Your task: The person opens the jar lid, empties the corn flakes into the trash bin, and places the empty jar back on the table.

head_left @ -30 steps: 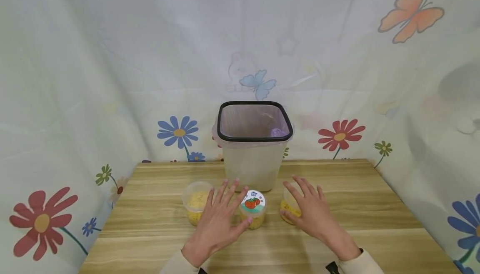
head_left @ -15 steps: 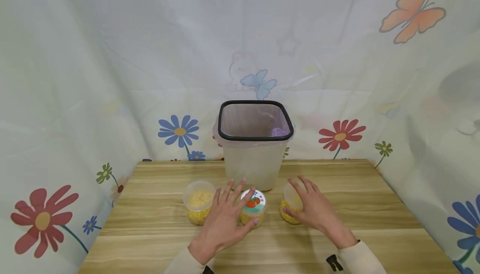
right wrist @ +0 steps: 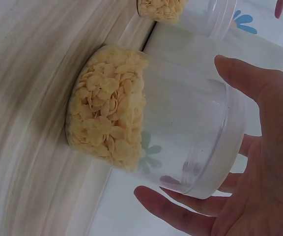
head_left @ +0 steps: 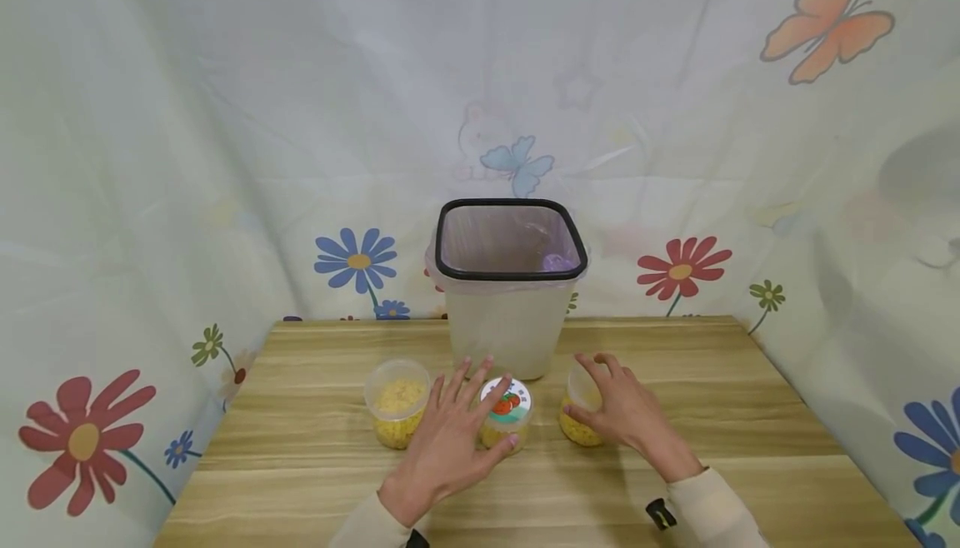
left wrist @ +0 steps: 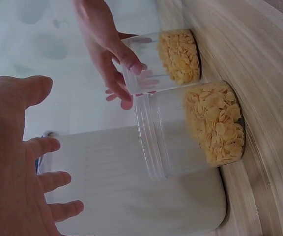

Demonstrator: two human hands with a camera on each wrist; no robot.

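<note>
My left hand [head_left: 448,446] is spread with straight fingers above the middle jar [head_left: 501,433], whose lid [head_left: 506,402] carries a red fruit picture. In the left wrist view a gap shows between that hand [left wrist: 16,162] and the clear jar [left wrist: 176,132] of pale yellow flakes. Thumb and fingers of my right hand [head_left: 630,411] curl round the upper part of the right jar [head_left: 581,425]. Seen from the right wrist, this jar [right wrist: 181,113] stands on the table, about half filled with flakes. The left jar [head_left: 397,415] is uncovered, its flakes visible from above.
Behind the jars stands a pale bin [head_left: 506,323] with a black rim and a purplish liner. The wooden table [head_left: 315,381] ends at a hanging sheet [head_left: 337,115] printed with flowers and butterflies.
My right hand's fingers have drawn in around the right jar's top. My left hand has shifted slightly rightward over the middle jar. The jars stay in place.
</note>
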